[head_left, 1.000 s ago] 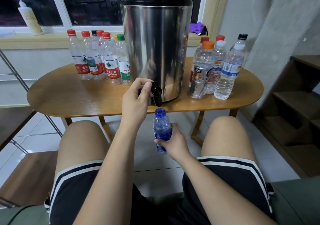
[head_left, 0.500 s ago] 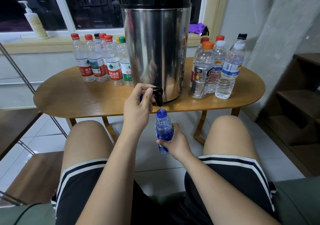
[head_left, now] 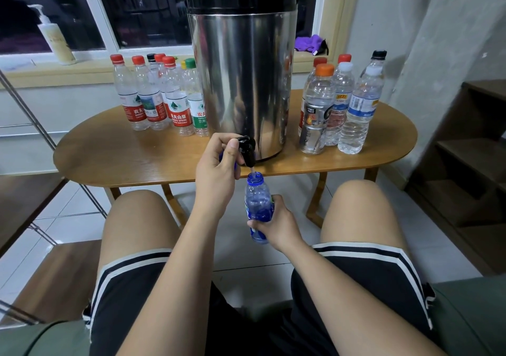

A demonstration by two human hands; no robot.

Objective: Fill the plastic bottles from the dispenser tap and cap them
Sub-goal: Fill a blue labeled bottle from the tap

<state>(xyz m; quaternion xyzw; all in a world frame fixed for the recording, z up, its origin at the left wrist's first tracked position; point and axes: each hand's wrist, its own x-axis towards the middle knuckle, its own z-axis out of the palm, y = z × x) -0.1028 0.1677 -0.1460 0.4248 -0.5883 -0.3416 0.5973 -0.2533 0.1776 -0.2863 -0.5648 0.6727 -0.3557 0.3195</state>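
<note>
Right hand wraps lower half of blue bottle, fingers curled round it. Bottle upright in mid-air between knees, open mouth just under tap. Faint stream appears to enter neck.
Judgement: thin plastic, light now, heavier as it fills. Wall dents easily, slippery if wet, so grip low on body, firm, no squeeze.
Left hand pinches tap lever. Blue piece tucked under fingers, likely cap.
Beyond: steel dispenser on worktop, capped bottles either side.
</note>
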